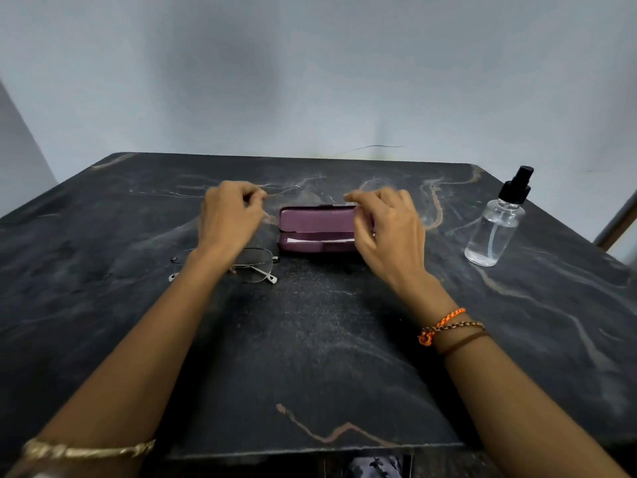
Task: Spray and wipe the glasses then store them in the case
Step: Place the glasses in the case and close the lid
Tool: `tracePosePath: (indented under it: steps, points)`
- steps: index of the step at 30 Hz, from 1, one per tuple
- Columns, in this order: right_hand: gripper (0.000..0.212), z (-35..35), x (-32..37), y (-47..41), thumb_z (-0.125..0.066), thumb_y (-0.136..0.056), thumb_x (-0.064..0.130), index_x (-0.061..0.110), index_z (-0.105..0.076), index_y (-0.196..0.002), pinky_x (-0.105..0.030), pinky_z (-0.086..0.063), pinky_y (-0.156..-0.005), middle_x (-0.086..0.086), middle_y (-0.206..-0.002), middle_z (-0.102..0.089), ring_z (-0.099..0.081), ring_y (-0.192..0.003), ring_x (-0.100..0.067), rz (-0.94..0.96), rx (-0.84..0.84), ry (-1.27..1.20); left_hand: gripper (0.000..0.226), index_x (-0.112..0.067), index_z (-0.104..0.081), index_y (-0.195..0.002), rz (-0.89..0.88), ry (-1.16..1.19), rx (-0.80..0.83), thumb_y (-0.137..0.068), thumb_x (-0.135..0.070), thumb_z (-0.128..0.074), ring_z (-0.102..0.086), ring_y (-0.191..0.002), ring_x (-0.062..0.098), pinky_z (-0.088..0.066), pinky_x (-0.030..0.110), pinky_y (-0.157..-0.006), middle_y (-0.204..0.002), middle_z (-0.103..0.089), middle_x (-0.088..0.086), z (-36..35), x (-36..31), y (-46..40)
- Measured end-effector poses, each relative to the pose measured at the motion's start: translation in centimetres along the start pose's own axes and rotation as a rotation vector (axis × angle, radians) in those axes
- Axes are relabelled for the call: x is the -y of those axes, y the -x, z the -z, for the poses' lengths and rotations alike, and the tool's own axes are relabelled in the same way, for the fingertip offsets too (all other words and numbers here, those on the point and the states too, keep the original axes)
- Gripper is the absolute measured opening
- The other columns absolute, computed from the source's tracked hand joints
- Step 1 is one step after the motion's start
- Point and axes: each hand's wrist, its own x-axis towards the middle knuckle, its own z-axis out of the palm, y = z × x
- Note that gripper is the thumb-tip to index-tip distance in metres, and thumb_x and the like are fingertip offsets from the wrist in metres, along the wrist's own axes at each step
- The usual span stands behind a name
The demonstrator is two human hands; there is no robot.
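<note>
A purple glasses case (317, 220) stands open at the middle of the dark table, its lid raised, with a white cloth (322, 240) lying in its lower half. My right hand (389, 229) covers the case's right end, fingertips curled over the lid's upper corner. My left hand (231, 215) hovers just left of the case with its fingers curled in and nothing visible in them. Thin metal-framed glasses (256, 267) lie folded on the table to the left of the case, partly hidden under my left wrist. Both hands are slightly blurred.
A clear spray bottle (496, 229) with a black pump top stands upright near the table's right edge. The dark marbled table (310, 339) meets a pale wall at the back. Bracelets circle both wrists.
</note>
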Motion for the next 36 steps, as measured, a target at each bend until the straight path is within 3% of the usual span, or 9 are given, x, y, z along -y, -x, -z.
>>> tracePosePath:
  steps: [5,10,13,16,21,29,31,33,36]
  points:
    - [0.018,0.7,2.8,1.1,-0.056,-0.082,0.014,0.010,-0.072,-0.090,-0.029,-0.045,-0.062,-0.009,-0.079,-0.066,-0.054,-0.068,-0.014,-0.057,0.071,-0.266,0.038,-0.011,-0.069,-0.090,0.039,0.005,-0.053,-0.072,0.006,-0.041,-0.064,-0.083,0.021,-0.051,0.034,-0.086,-0.079,-0.066,0.002,3.9,1.5,1.0]
    - [0.020,-0.7,5.4,2.0,-0.056,-0.084,0.017,0.007,-0.073,-0.086,-0.027,-0.044,-0.070,-0.014,-0.081,-0.074,-0.066,-0.076,-0.025,-0.183,0.378,-0.288,0.024,-0.012,-0.071,-0.083,0.171,-0.144,-0.001,-0.077,-0.003,-0.050,-0.063,-0.085,0.029,-0.045,0.033,-0.084,-0.075,-0.067,0.009,6.8,3.9,2.1]
    - [0.028,-1.5,6.4,2.8,-0.050,-0.086,0.017,-0.003,-0.069,-0.079,-0.042,-0.055,-0.074,-0.021,-0.075,-0.071,-0.067,-0.066,-0.033,-0.343,0.515,-0.340,0.014,-0.012,-0.071,-0.082,0.252,-0.170,0.019,-0.078,-0.010,-0.058,-0.061,-0.093,0.033,-0.044,0.038,-0.089,-0.085,-0.071,0.015,8.0,4.9,3.1]
    - [0.031,-2.0,7.1,3.1,-0.046,-0.085,0.015,-0.007,-0.065,-0.075,-0.048,-0.054,-0.075,-0.023,-0.075,-0.069,-0.065,-0.070,-0.039,-0.389,0.542,-0.312,0.011,-0.008,-0.071,-0.080,0.296,-0.196,0.041,-0.079,-0.016,-0.062,-0.060,-0.095,0.038,-0.044,0.040,-0.089,-0.087,-0.070,0.022,8.6,6.0,3.8]
    - [0.032,-2.6,7.8,2.5,-0.042,-0.084,0.011,-0.010,-0.063,-0.075,-0.047,-0.054,-0.075,-0.026,-0.079,-0.069,-0.065,-0.074,-0.041,-0.410,0.567,-0.286,0.028,-0.017,-0.061,-0.054,0.366,-0.143,0.092,-0.081,-0.024,-0.063,-0.065,-0.075,0.032,-0.049,0.043,-0.090,-0.053,-0.061,0.013,8.5,6.7,4.2]
    - [0.023,-3.7,8.0,2.7,-0.050,-0.086,0.011,0.001,-0.070,-0.083,-0.043,-0.053,-0.080,-0.018,-0.079,-0.071,-0.067,-0.077,-0.033,-0.398,0.502,-0.287,0.025,-0.017,-0.065,-0.058,0.416,-0.074,0.071,-0.079,-0.030,-0.061,-0.064,-0.078,0.035,-0.052,0.044,-0.084,-0.071,-0.069,0.018,7.6,7.5,4.0]
    - [0.020,-3.7,7.8,2.8,-0.051,-0.087,0.009,0.002,-0.070,-0.084,-0.045,-0.053,-0.081,-0.016,-0.078,-0.071,-0.066,-0.073,-0.029,-0.386,0.493,-0.319,0.025,-0.015,-0.066,-0.059,0.433,-0.005,0.073,-0.079,-0.028,-0.062,-0.060,-0.065,0.029,-0.054,0.039,-0.078,-0.070,-0.069,0.017,7.5,7.8,3.9]
    - [0.018,-3.7,7.6,2.7,-0.053,-0.087,0.009,0.003,-0.070,-0.085,-0.045,-0.054,-0.080,-0.014,-0.077,-0.071,-0.066,-0.070,-0.024,-0.381,0.484,-0.358,0.026,-0.014,-0.064,-0.058,0.460,0.093,0.097,-0.081,-0.025,-0.063,-0.051,-0.053,0.020,-0.050,0.028,-0.061,-0.064,-0.065,0.013,7.5,8.0,3.7]
    - [0.015,-3.6,7.3,2.3,-0.056,-0.087,0.010,0.004,-0.070,-0.085,-0.046,-0.055,-0.077,-0.014,-0.080,-0.072,-0.068,-0.075,-0.026,-0.374,0.435,-0.406,0.026,-0.014,-0.061,-0.057,0.496,0.229,0.132,-0.082,-0.020,-0.062,-0.048,-0.037,0.003,-0.039,0.010,-0.036,-0.041,-0.058,-0.007,7.7,7.9,3.4]
